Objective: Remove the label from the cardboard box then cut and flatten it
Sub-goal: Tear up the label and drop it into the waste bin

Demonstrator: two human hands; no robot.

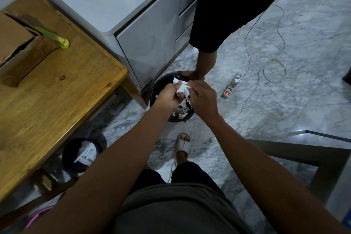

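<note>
A: A grey-veined marble floor [296,85] is seen from above, with a wooden table [57,100] at the left and a pale cabinet [152,30] behind it.

B: Where is the cardboard box [17,47] found?

A: It is set on the table's far left corner, opened, its flaps loose. A green cutter [55,38] is laid just beside it on the wood.

B: And the label?

A: Crumpled white label scraps [182,87] are held over a black bin [171,99] on the floor near the cabinet corner. They are pinched by the left hand [169,97], whose fingers are curled round the paper, and by the right hand [202,97], whose fingertips are closed on the other side of it.

B: What is seen around that?

A: Paper waste is seen inside the bin. A second person's bare leg [205,62], in dark shorts, is planted just behind the bin. A second black bin [80,155] with white paper is placed under the table edge. A power strip [232,86] with a lit red switch is laid on the floor to the right, its cable [273,70] looped beyond. One sandalled foot [182,145] is seen below the hands.
</note>
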